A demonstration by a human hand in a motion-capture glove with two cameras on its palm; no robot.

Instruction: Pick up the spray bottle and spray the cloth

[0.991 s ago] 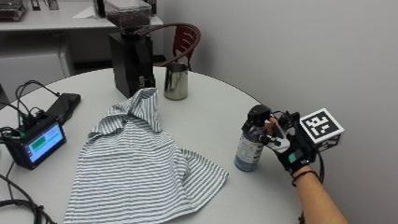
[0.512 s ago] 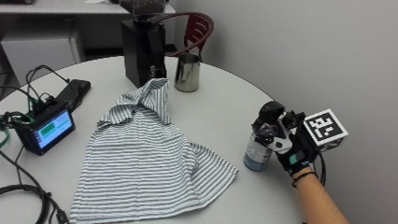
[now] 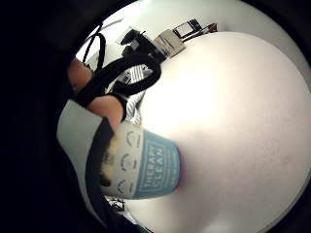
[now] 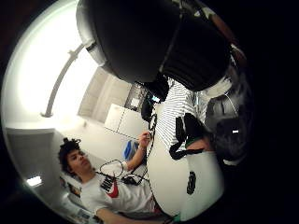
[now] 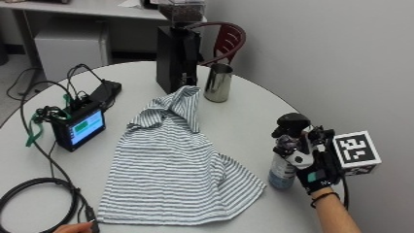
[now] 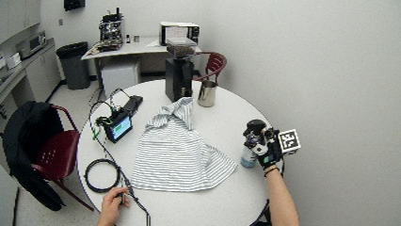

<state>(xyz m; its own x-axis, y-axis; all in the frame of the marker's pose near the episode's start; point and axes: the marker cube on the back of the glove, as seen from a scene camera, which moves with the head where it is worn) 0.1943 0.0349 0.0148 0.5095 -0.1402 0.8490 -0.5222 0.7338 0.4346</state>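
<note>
Gripping the spray bottle [image 5: 283, 165] upright inside curled fingers [image 5: 302, 156], beside the striped cloth [image 5: 175, 165].

1. The outside view's whole field has shifted across the three moments, so its camera has moved; the striped cloth [image 5: 181, 167] only appears displaced.
2. Gloved right hand [image 5: 310, 162], gripping the spray bottle [image 5: 284, 155]: a second ago the bottle's base stood on the tabletop [image 5: 259, 116]; now it appears slightly raised, though contact with the tabletop cannot be ruled out from the outside view.
3. In the little finger side palm view the bottle's base shows clear of the tabletop.
</note>
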